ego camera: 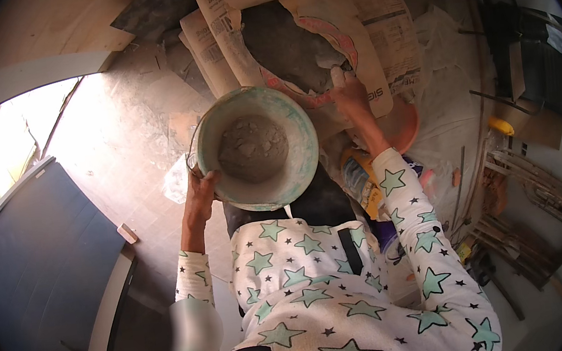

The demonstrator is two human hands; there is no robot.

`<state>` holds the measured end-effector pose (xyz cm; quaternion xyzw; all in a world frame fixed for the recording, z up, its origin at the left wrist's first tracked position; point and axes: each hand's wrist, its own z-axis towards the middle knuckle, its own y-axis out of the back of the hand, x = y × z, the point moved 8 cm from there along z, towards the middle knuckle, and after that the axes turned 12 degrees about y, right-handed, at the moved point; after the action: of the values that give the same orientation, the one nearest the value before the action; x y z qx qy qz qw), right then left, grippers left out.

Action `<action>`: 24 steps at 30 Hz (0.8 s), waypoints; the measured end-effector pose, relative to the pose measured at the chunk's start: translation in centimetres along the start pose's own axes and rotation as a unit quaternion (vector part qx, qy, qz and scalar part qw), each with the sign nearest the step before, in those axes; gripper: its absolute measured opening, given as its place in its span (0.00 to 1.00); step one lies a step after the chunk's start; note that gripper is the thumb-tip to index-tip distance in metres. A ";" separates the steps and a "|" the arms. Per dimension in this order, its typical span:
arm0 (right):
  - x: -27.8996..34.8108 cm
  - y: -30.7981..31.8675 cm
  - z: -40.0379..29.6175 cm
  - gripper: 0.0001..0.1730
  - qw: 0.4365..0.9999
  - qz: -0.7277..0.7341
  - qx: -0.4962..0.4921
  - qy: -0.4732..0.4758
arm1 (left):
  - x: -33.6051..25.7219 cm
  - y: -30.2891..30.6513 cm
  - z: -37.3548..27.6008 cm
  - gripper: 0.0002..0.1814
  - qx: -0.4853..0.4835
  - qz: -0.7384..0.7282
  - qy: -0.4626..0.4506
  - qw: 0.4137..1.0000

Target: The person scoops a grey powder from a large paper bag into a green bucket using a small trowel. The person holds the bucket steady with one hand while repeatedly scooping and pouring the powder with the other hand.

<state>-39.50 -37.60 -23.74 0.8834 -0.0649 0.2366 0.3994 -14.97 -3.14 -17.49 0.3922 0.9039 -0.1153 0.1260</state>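
My left hand [203, 189] grips the rim of a round bucket [302, 136], its greenish wall crusted with dried mortar. Lumpy grey cement powder [252, 145] covers the bucket's bottom. Beyond it lies a paper cement sack [370, 69], torn wide across its top face, with grey powder [282, 45] inside. At the right edge of that tear, my right hand [349, 92] closes around a dusty grey scoop-like tool [331, 58]; its exact kind cannot be made out. The tool's head rests against the powder.
More paper sacks [213, 58] lie beside and under the torn one. An orange basin [407, 122] and a yellow printed bag [359, 179] stand right. Wooden frames [538, 198] lean farther right. A dark door [47, 264] stands left, near a bright opening.
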 end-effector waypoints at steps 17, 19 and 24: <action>0.3 -1.7 -9.9 0.16 0.869 0.441 0.033 -0.221 | -0.3 -0.1 -0.3 0.23 -0.003 -0.005 0.004 1.000; 0.7 -1.4 -10.2 0.12 0.846 0.479 -0.004 -0.232 | 0.2 0.2 -0.1 0.24 -0.007 0.009 0.014 1.000; 1.2 -2.2 -8.7 0.11 0.842 0.481 -0.039 -0.241 | -0.1 -0.1 -0.1 0.25 -0.007 0.003 0.005 1.000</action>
<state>-40.97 -29.60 -19.71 0.7539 -0.5852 0.1758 0.2416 -14.98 -3.29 -17.38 0.3944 0.9041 -0.1067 0.1248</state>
